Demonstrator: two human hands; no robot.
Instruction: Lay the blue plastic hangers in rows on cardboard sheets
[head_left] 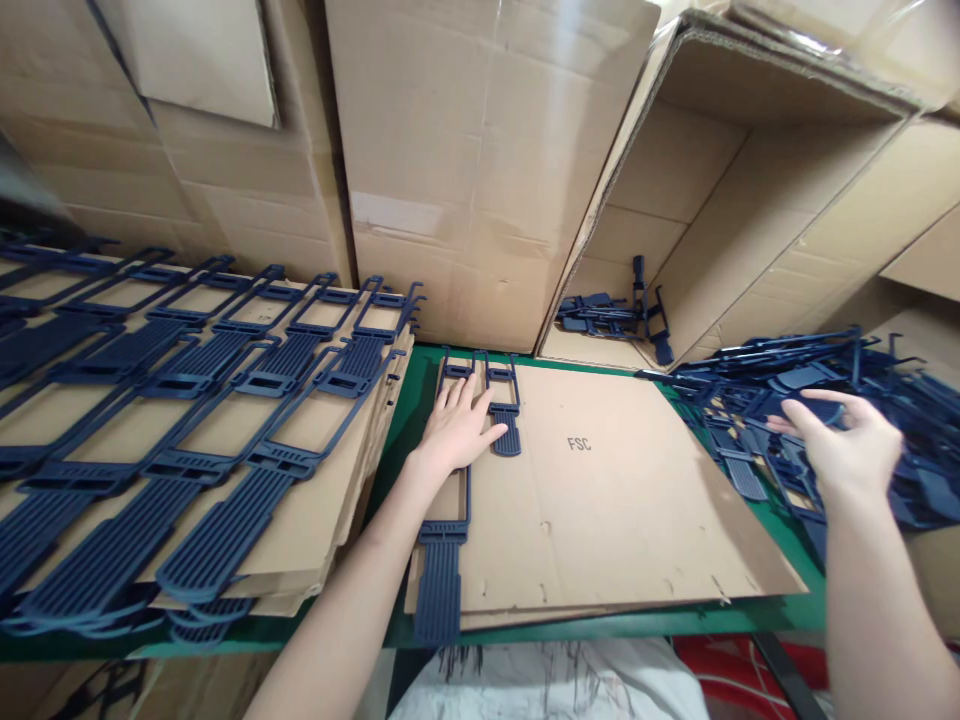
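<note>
My left hand (457, 428) lies with its fingers spread over dark blue plastic parts on a cardboard sheet (622, 500) marked FSC. Under and below it is a long plastic frame with a ribbed paddle end (439, 590). A smaller plastic frame (507, 430) lies beside the thumb, to its right. At the right, my right hand (851, 440) is curled at a tangled pile of dark blue plastic parts (930, 430). A ribbed dark blue plastic part (816, 408) shows between its thumb and fingers; how much of it is gripped is partly hidden.
Stacked cardboard sheets (322, 540) at the left carry rows of similar plastic frames (225, 510). An open cardboard box (690, 180) on its side holds several loose parts (600, 315). Closed cartons (480, 150) stand behind the green table (600, 630).
</note>
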